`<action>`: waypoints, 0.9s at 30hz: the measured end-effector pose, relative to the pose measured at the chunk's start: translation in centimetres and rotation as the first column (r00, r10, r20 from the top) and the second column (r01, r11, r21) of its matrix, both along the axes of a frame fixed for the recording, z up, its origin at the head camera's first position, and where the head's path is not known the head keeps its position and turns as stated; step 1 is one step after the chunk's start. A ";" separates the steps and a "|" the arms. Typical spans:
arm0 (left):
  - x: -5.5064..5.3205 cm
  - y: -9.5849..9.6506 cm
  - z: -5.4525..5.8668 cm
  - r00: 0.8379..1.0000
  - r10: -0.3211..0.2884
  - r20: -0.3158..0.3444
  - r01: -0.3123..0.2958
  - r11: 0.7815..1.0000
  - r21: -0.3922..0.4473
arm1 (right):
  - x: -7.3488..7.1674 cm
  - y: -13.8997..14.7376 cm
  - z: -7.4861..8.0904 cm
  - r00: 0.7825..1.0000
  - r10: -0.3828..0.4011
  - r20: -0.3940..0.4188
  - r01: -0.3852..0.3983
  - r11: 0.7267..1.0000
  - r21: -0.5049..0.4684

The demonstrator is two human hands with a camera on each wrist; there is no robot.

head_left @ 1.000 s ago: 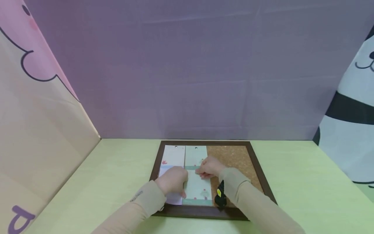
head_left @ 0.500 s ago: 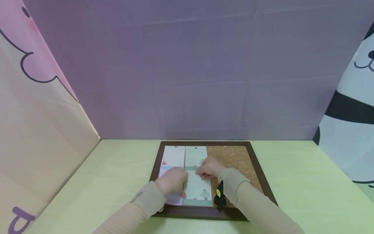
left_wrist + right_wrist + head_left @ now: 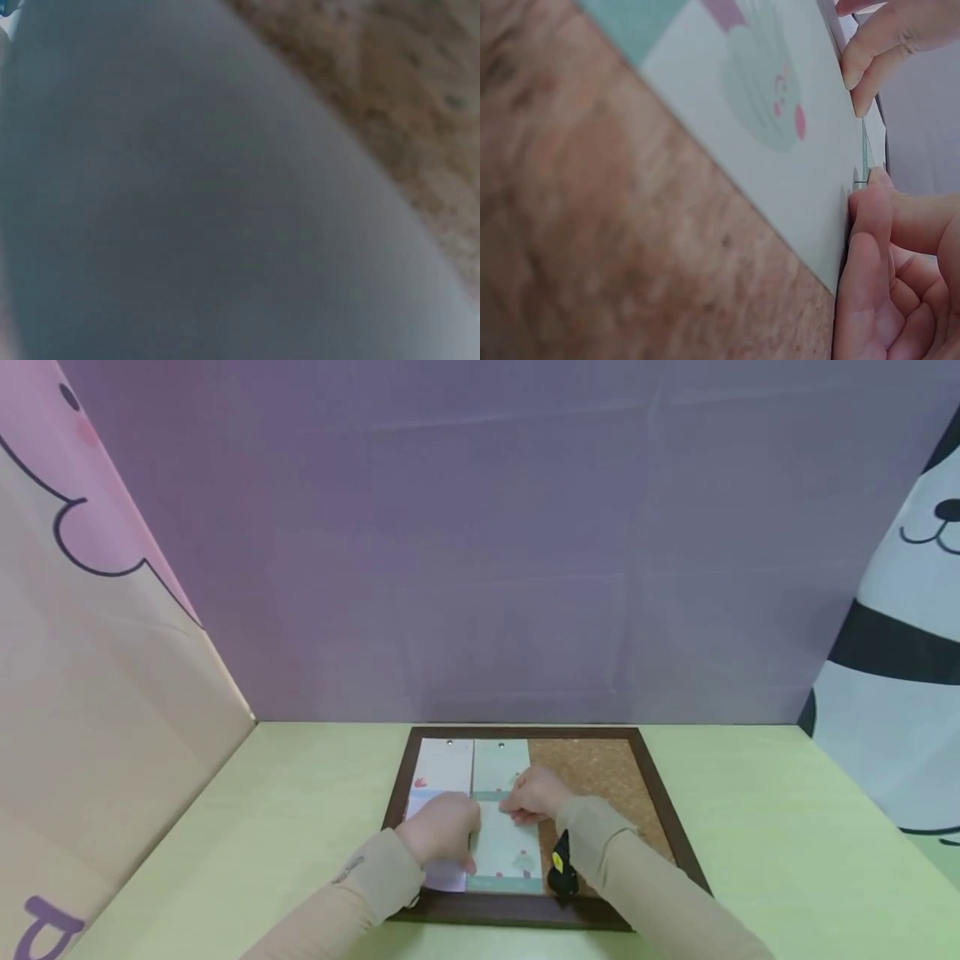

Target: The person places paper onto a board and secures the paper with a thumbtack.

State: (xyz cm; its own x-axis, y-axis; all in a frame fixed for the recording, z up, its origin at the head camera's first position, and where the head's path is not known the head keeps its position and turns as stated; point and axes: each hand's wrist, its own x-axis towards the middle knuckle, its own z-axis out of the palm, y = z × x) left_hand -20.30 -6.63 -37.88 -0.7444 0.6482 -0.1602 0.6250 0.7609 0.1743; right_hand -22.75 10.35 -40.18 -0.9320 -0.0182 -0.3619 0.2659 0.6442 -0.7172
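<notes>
A pale green sheet [image 3: 506, 847] with a cactus-like print lies on the framed cork board [image 3: 592, 764], below another green sheet [image 3: 491, 768] fixed with a pin. My right hand [image 3: 536, 793] pinches a pin [image 3: 862, 181] at the lower sheet's top; its thin needle points at the paper, and the fingers hide its head. My left hand [image 3: 442, 827] rests at that sheet's left side, fingertips touching it in the right wrist view. Beneath the left hand shows a lilac sheet [image 3: 448, 878]. In the left wrist view a blurred grey surface covers most of the cork.
A white sheet [image 3: 441, 766] with a red print is pinned at the board's upper left. The dark wooden frame [image 3: 517, 910] borders the cork. Around it spreads the pale green table [image 3: 765, 835], with a purple backdrop [image 3: 480, 543] behind. A black device [image 3: 562, 868] sits at my right wrist.
Both hands keep their places on the sheet. The whole head view shifts slightly downward.
</notes>
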 end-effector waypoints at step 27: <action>-0.2 -0.1 0.2 0.999 -0.038 -0.023 0.038 0.999 -0.012 | -0.9 -0.1 -0.5 1.000 0.027 0.002 -0.027 0.998 0.057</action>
State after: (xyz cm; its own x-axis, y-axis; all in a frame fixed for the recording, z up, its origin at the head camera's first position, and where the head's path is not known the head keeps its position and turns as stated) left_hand -20.53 -6.68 -37.67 -0.7230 0.6742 -0.1507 0.6572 0.7385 0.1507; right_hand -23.68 10.24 -40.72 -0.9311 -0.0231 -0.3641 0.2483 0.6910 -0.6788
